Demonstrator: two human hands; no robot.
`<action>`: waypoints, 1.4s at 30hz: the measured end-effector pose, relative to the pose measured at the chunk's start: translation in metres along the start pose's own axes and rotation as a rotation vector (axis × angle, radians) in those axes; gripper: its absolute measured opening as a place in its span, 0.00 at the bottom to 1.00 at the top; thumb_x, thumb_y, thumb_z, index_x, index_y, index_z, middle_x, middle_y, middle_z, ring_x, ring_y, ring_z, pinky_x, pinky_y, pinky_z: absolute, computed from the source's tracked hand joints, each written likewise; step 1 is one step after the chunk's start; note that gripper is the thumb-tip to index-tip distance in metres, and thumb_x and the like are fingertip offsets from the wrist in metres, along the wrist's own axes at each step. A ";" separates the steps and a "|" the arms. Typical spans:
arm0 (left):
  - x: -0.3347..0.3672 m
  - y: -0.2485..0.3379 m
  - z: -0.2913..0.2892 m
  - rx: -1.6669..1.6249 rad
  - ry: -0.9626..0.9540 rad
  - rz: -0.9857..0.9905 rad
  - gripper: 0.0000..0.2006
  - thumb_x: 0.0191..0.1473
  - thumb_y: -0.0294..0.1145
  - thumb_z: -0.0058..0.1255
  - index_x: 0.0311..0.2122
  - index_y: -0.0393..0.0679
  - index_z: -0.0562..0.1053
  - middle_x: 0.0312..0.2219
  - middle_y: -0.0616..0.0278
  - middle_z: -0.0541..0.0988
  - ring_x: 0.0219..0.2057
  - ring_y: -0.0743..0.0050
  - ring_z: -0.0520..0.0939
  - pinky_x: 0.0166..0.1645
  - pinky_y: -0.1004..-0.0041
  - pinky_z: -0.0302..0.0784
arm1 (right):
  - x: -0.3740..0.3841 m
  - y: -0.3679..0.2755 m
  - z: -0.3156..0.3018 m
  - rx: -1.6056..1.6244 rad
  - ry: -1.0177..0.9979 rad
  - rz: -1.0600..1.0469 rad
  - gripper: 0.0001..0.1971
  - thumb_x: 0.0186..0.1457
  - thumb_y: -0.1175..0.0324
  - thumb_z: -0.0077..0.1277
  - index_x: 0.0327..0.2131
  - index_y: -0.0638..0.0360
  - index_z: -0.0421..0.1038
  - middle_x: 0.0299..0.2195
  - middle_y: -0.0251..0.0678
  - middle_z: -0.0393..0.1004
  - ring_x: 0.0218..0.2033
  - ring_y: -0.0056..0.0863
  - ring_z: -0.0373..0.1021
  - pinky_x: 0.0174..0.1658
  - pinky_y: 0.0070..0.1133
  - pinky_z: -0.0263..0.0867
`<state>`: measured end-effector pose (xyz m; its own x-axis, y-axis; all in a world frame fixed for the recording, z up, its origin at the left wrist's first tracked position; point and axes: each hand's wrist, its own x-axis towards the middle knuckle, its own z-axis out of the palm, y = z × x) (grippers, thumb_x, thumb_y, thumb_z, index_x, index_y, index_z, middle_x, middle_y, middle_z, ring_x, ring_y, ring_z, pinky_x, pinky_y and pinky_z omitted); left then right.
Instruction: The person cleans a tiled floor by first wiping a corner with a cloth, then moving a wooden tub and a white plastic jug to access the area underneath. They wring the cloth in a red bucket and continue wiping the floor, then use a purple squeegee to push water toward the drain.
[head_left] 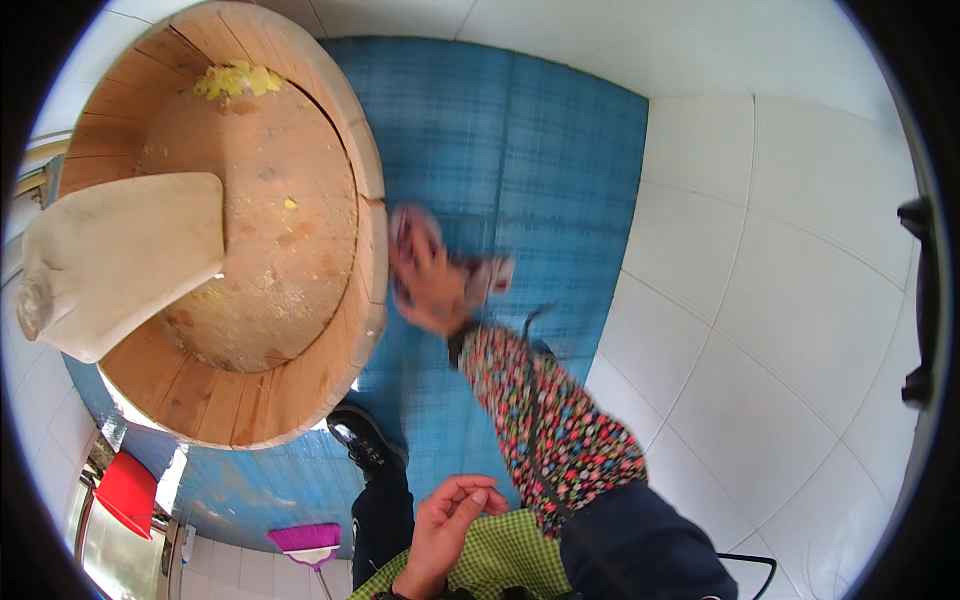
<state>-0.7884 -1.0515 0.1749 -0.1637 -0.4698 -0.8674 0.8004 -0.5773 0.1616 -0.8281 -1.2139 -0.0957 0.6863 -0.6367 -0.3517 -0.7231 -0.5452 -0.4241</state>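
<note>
a blue floor (570, 200) fills the middle, bordered by a white tiled wall (800, 290) at three o'clock. a big round wooden tub (355, 120) stands on the floor at ten o'clock, its planked inside coated with pale residue. over the tub's nine o'clock edge is a cream plastic, scoop-like vessel (135, 255), reaching past the rim. a flowered sleeve (585, 440) runs from five o'clock in toward the centre, and a green checked apron (505, 555) shows at six o'clock.

the left hand (447, 525) is also at six o'clock, in front of the apron, with fingers loosely curled and thumb laid close to them; i cannot tell whether anything is inside. the right hand (435, 285), blurred, lies just off centre toward ten o'clock, fingers bent down over a bunched red-and-white cloth (410, 225) it has hold of; how tightly, i cannot tell. the cloth is against the floor, just beside the tub's three o'clock side.

a black shoe (365, 440) sits at seven o'clock, a red plastic container (128, 495) at eight, and a purple broom head (308, 540) at seven, near the lower edge. yellow scraps (240, 80) cluster inside the tub at its twelve o'clock.
</note>
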 end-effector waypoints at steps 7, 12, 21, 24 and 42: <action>0.008 -0.006 -0.008 -0.014 0.070 0.009 0.10 0.59 0.25 0.44 0.43 0.33 0.71 0.32 0.57 0.79 0.35 0.72 0.79 0.44 0.74 0.74 | -0.151 0.041 0.062 -0.395 -0.205 -0.647 0.29 0.41 0.60 0.54 0.52 0.32 0.65 0.59 0.32 0.55 0.38 0.35 0.65 0.45 0.41 0.63; 0.001 -0.015 -0.010 -0.020 0.047 -0.023 0.10 0.59 0.25 0.44 0.44 0.34 0.71 0.32 0.57 0.79 0.35 0.73 0.79 0.44 0.74 0.74 | -0.103 0.113 -0.030 -0.440 -0.179 -0.295 0.30 0.41 0.54 0.52 0.53 0.30 0.64 0.57 0.34 0.58 0.36 0.34 0.64 0.47 0.39 0.60; -0.012 -0.006 -0.007 0.011 0.020 -0.007 0.10 0.59 0.24 0.43 0.43 0.33 0.71 0.31 0.57 0.79 0.35 0.73 0.79 0.44 0.73 0.74 | -0.136 0.221 0.005 -0.147 0.403 1.089 0.40 0.49 0.38 0.46 0.63 0.42 0.48 0.60 0.56 0.43 0.56 0.57 0.55 0.53 0.44 0.60; -0.016 -0.010 -0.011 0.003 0.023 -0.009 0.10 0.58 0.24 0.44 0.43 0.33 0.71 0.31 0.56 0.79 0.35 0.72 0.79 0.44 0.73 0.74 | -0.128 0.159 0.034 0.027 0.422 1.284 0.41 0.51 0.42 0.45 0.63 0.47 0.45 0.60 0.67 0.37 0.57 0.63 0.51 0.52 0.43 0.61; -0.022 -0.058 -0.097 0.571 0.578 0.628 0.35 0.42 0.27 0.60 0.57 0.36 0.58 0.52 0.49 0.63 0.52 0.57 0.67 0.56 0.64 0.64 | -0.214 -0.115 0.001 0.958 -0.708 0.388 0.27 0.42 0.65 0.55 0.49 0.60 0.67 0.45 0.43 0.73 0.44 0.37 0.71 0.48 0.25 0.65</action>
<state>-0.7753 -0.9424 0.1390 0.6139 -0.4901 -0.6189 0.2276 -0.6408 0.7332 -0.8917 -1.0150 0.0272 0.5472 -0.0713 -0.8340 -0.7431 0.4171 -0.5232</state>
